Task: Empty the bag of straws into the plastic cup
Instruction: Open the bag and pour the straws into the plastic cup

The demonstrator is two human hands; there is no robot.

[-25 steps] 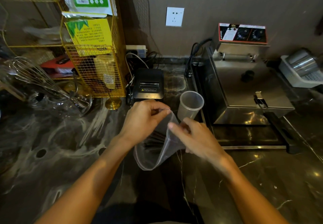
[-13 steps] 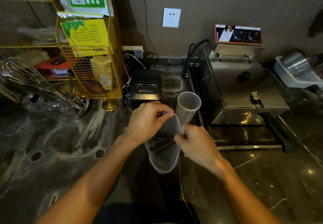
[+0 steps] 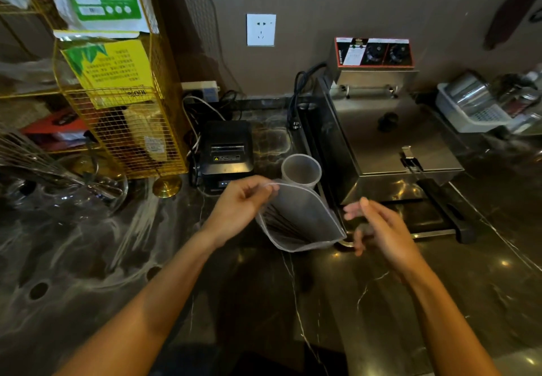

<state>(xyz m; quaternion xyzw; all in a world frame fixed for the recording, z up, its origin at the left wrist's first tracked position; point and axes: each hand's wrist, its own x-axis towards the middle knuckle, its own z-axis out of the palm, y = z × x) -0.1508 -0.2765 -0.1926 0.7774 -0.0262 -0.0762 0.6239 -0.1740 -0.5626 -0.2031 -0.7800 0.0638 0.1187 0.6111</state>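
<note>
A clear plastic bag (image 3: 302, 223) holding dark straws (image 3: 275, 219) hangs above the dark marble counter. My left hand (image 3: 239, 210) pinches the bag's upper left edge near its mouth. Apart from the bag, my right hand (image 3: 378, 230) hovers to its right with fingers spread and nothing in it. Just behind the bag stands the translucent plastic cup (image 3: 301, 170), upright and with nothing visible inside.
A black receipt printer (image 3: 226, 153) sits left of the cup, a steel fryer (image 3: 390, 141) with a black handle right of it. A yellow wire rack (image 3: 126, 112) and a glass bowl with a whisk (image 3: 58, 182) fill the left side.
My right hand has let go of the bag and moved off to the right. The bag now hangs from my left hand alone and has swung flatter, tilted to the right.
</note>
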